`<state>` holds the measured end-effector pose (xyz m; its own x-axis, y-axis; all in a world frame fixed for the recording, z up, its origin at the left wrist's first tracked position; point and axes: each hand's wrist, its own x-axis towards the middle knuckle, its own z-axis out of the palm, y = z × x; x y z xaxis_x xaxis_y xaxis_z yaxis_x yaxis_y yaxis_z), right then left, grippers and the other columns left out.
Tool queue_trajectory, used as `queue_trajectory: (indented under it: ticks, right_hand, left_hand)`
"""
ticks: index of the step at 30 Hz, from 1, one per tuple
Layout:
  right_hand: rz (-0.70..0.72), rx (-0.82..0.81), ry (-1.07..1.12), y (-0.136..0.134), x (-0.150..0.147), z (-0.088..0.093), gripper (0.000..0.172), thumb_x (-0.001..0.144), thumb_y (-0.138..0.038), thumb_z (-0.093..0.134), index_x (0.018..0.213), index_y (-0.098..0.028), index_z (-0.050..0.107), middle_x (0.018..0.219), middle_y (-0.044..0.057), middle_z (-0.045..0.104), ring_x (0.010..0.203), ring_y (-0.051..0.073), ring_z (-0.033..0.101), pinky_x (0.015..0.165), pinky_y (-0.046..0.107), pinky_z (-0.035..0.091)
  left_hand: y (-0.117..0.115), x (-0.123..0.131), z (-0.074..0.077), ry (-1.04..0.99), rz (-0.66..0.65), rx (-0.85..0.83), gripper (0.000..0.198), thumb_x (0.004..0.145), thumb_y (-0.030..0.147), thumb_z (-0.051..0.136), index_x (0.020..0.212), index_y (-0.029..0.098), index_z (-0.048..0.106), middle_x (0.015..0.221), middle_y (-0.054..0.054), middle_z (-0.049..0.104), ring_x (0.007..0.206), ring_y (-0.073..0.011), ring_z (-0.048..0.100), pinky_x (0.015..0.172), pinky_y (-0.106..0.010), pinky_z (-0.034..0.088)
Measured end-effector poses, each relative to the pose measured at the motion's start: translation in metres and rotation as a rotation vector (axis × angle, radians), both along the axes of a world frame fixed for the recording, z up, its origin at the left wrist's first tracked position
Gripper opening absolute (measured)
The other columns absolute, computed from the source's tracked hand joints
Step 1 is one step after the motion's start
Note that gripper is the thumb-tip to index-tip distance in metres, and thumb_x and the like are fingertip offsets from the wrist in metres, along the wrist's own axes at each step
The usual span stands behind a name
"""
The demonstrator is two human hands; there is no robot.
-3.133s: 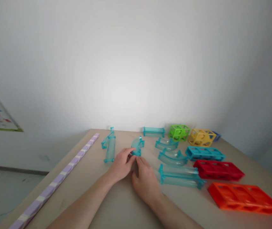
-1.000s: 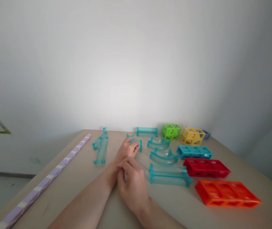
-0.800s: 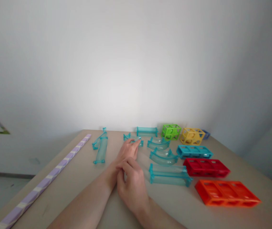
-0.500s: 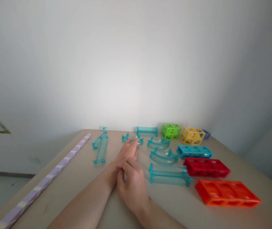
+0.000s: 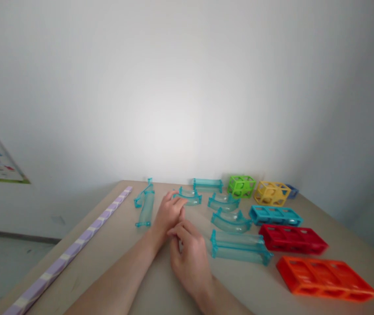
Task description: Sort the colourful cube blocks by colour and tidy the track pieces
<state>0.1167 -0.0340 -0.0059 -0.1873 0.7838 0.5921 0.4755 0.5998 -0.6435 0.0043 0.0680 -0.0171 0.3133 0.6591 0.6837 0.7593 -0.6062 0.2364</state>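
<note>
My left hand (image 5: 169, 212) rests over the middle of the table, fingers loosely bent and apart, with nothing visible in it. Just behind its fingertips lies a curved clear-teal track piece (image 5: 192, 200); whether they touch I cannot tell. Closer to me, my right hand (image 5: 190, 253) is curled, thumb and fingertips drawn together beside the left wrist, and I see no object in it. To its right is a straight clear-teal track piece (image 5: 239, 248). Two more curved track pieces, one nearer (image 5: 231, 222) and one farther (image 5: 224, 203), lie beyond that.
Right side: an orange frame block (image 5: 325, 278), a red one (image 5: 294, 239), a teal one (image 5: 275, 215), then yellow (image 5: 271, 193), green (image 5: 241, 187) and blue (image 5: 292, 191) ones. More track pieces (image 5: 146, 210) lie at left. A purple-and-white striped strip (image 5: 72, 251) runs along the left edge.
The view has shifted a little, so everything sits slightly further right and lower. My left fingers have gone from stretched out to bent and drawn back. The right hand stays curled beside the left wrist.
</note>
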Motion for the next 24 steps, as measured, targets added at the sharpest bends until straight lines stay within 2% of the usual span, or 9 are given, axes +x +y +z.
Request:
queue_trajectory:
  ticks: [4,7,9,11,13,16,18,20,24]
  right_hand:
    - [-0.024,-0.011,-0.003,0.002,0.0,-0.003,0.028,0.078,-0.001,0.045,0.082,-0.018,0.067,0.081,0.005,0.062,0.08,0.018,0.06,0.072,0.027,0.045]
    - [-0.011,-0.025,-0.017,0.004,-0.002,-0.006,0.028,0.077,-0.001,0.045,0.083,-0.018,0.067,0.083,0.006,0.063,0.083,0.019,0.06,0.074,0.029,0.047]
    - [-0.002,-0.039,-0.048,0.004,-0.004,-0.008,0.03,0.075,0.0,0.046,0.087,-0.017,0.068,0.086,0.007,0.063,0.086,0.02,0.06,0.077,0.031,0.048]
    - [0.007,-0.052,-0.079,0.004,-0.004,-0.01,0.032,0.074,0.001,0.047,0.09,-0.017,0.068,0.088,0.007,0.063,0.089,0.021,0.06,0.08,0.032,0.049]
    - [0.014,-0.066,-0.099,0.005,-0.004,-0.011,0.034,0.073,0.001,0.047,0.092,-0.018,0.069,0.09,0.008,0.064,0.091,0.021,0.06,0.083,0.033,0.049]
    - [0.013,-0.097,-0.121,0.007,-0.004,-0.012,0.034,0.073,0.0,0.048,0.094,-0.018,0.069,0.091,0.008,0.065,0.093,0.023,0.061,0.085,0.035,0.049]
    - [0.016,-0.124,-0.146,0.008,-0.004,-0.013,0.035,0.073,0.0,0.049,0.096,-0.017,0.069,0.093,0.01,0.066,0.095,0.024,0.061,0.086,0.037,0.049]
    - [0.018,-0.15,-0.178,0.009,-0.005,-0.013,0.036,0.072,-0.001,0.049,0.098,-0.017,0.069,0.096,0.011,0.067,0.097,0.026,0.06,0.088,0.039,0.049]
    - [0.036,-0.172,-0.231,0.009,-0.007,-0.012,0.043,0.072,-0.002,0.052,0.11,-0.015,0.066,0.104,0.012,0.067,0.103,0.028,0.058,0.094,0.043,0.046]
  left_hand:
    - [-0.01,-0.056,0.009,-0.1,0.325,0.093,0.037,0.082,0.012,0.049,0.115,0.019,0.064,0.115,-0.01,0.065,0.121,-0.03,0.047,0.108,-0.047,0.034]
    - [-0.004,-0.1,0.004,-0.261,0.466,-0.12,0.038,0.082,0.023,0.055,0.119,0.018,0.06,0.125,-0.012,0.06,0.123,-0.0295,0.048,0.109,-0.044,0.032]
    - [0.003,-0.118,-0.003,-0.321,0.512,-0.198,0.043,0.082,0.028,0.057,0.123,0.015,0.057,0.124,-0.016,0.062,0.115,-0.0296,0.056,0.102,-0.044,0.04]
    - [0.011,-0.123,-0.01,-0.354,0.518,-0.257,0.045,0.08,0.03,0.06,0.123,0.014,0.057,0.12,-0.016,0.064,0.106,-0.029,0.062,0.096,-0.043,0.045]
    - [0.016,-0.121,-0.013,-0.38,0.514,-0.296,0.038,0.079,0.028,0.061,0.115,0.015,0.063,0.116,-0.014,0.068,0.106,-0.0287,0.063,0.097,-0.042,0.044]
    - [0.016,-0.114,-0.013,-0.446,0.528,-0.333,0.022,0.077,0.022,0.059,0.096,0.019,0.069,0.109,-0.011,0.071,0.11,-0.0283,0.061,0.102,-0.04,0.04]
    - [0.013,-0.112,-0.012,-0.519,0.55,-0.364,0.02,0.075,0.018,0.058,0.091,0.019,0.07,0.105,-0.01,0.072,0.107,-0.0281,0.063,0.101,-0.04,0.042]
    - [0.01,-0.111,-0.012,-0.617,0.571,-0.41,0.022,0.074,0.014,0.057,0.092,0.018,0.069,0.098,-0.011,0.073,0.096,-0.0277,0.068,0.094,-0.04,0.047]
    - [0.007,-0.105,-0.02,-0.886,0.581,-0.544,0.031,0.071,0.01,0.055,0.1,0.014,0.068,0.074,-0.009,0.07,0.062,-0.024,0.069,0.063,-0.037,0.056]
